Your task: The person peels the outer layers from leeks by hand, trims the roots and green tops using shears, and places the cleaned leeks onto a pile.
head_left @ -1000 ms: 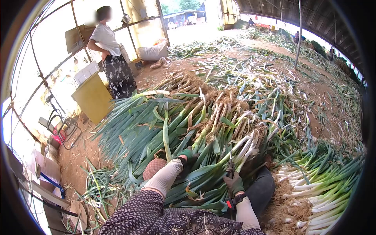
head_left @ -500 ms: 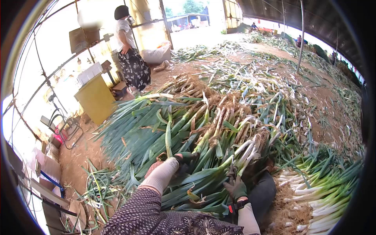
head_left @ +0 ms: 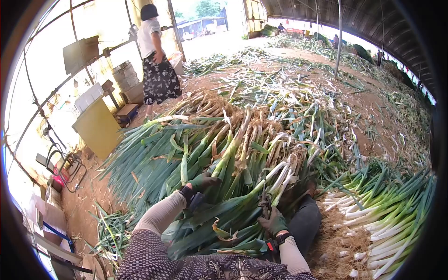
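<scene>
- Leek stalk, on the leek pile, is grasped by my gloved left hand.
- My right hand is clenched near the white ends; on what, I cannot tell.

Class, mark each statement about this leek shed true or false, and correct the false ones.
1. The left hand and right hand wear gloves. True.
2. The trimmed leeks lie on the wearer's left. False: they lie on the right.
3. Another person stands beyond the yellow cabinet. True.
4. The leek pile sits on a table. False: it lies on the dirt floor.
</scene>
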The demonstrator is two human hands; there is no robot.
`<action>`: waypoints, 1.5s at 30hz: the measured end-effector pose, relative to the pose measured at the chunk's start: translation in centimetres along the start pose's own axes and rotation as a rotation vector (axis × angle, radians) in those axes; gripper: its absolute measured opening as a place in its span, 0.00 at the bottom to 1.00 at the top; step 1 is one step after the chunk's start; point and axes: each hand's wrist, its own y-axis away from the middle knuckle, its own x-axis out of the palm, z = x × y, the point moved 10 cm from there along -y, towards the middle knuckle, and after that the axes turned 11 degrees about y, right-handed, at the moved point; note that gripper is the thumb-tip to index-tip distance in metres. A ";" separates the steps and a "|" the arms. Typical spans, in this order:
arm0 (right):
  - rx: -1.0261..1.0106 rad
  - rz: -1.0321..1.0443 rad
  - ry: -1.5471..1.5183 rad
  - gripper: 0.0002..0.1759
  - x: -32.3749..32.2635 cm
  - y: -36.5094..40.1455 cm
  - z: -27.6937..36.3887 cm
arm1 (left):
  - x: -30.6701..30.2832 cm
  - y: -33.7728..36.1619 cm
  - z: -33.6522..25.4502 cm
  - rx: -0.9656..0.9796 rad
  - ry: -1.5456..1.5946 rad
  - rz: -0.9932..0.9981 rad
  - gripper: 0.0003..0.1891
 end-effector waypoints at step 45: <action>0.074 0.138 0.154 0.58 0.9 0.7 -1.7 | 9.4 -0.8 2.7 -0.193 -1.031 0.317 0.38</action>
